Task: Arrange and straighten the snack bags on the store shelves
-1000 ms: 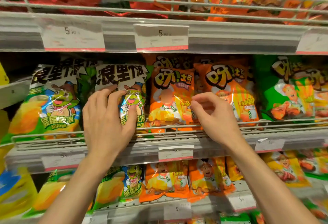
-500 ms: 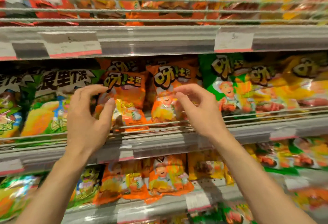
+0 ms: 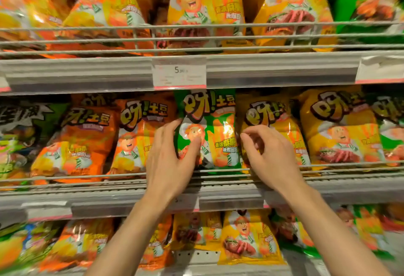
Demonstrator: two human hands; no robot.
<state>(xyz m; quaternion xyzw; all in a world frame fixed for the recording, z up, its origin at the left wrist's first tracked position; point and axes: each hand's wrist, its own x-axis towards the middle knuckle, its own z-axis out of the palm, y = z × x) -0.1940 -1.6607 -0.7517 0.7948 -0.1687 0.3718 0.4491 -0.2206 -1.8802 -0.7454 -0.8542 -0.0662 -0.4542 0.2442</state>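
A green snack bag [image 3: 215, 129] stands in the middle shelf row, between an orange bag [image 3: 140, 138] and a yellow bag [image 3: 282, 122]. My left hand [image 3: 170, 160] grips the green bag's left edge, with the thumb on its front and the fingers along its side. My right hand [image 3: 269, 155] lies over the left part of the yellow bag. Its fingers are curled and its thumb and forefinger pinch at the green bag's right edge. The bags lean back behind a wire rail [image 3: 328, 166].
Another orange bag [image 3: 80, 140] and a second yellow bag [image 3: 341, 131] fill the same row. The upper shelf [image 3: 273, 68] carries a price tag [image 3: 179, 72] and orange and yellow bags behind wire. The lower shelf holds several mixed bags [image 3: 247, 236].
My view and both hands have shifted right along the shelf, from the frog-print and orange bags to the green bag. My left hand now grips the green bag's edge.
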